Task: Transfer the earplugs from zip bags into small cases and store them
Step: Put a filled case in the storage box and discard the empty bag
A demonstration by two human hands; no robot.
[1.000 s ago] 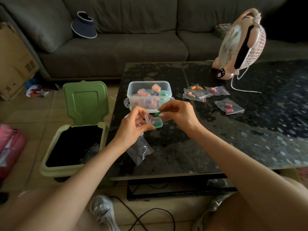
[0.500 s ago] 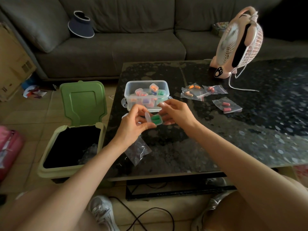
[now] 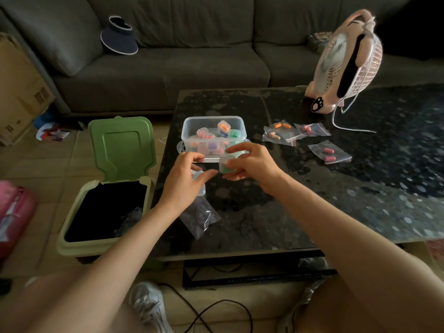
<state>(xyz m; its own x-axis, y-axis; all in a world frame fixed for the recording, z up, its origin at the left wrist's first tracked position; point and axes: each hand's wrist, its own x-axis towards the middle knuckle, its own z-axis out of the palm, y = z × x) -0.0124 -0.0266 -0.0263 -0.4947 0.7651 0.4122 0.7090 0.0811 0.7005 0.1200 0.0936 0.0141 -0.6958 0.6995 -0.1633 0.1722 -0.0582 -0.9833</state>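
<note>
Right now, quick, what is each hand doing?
Left hand: open, fingers curled, holding nothing.
Right hand: closed on the small case with green earplugs.

Grey sofa [image 3: 168, 68], navy visor [image 3: 119, 37], pink fan [image 3: 346, 61], green bin [image 3: 105, 188], dark table [image 3: 336, 188]

The dark speckled stone-look tabletop [image 3: 360, 188] is glossy and smooth. The clear rectangular plastic storage box [image 3: 213, 131] looks slightly frosted; the transparent zip bags [image 3: 330, 153] are thin shiny film. The green plastic bin lid [image 3: 121, 143] is matt. The grey sofa [image 3: 168, 68] is soft woven cloth.
</note>
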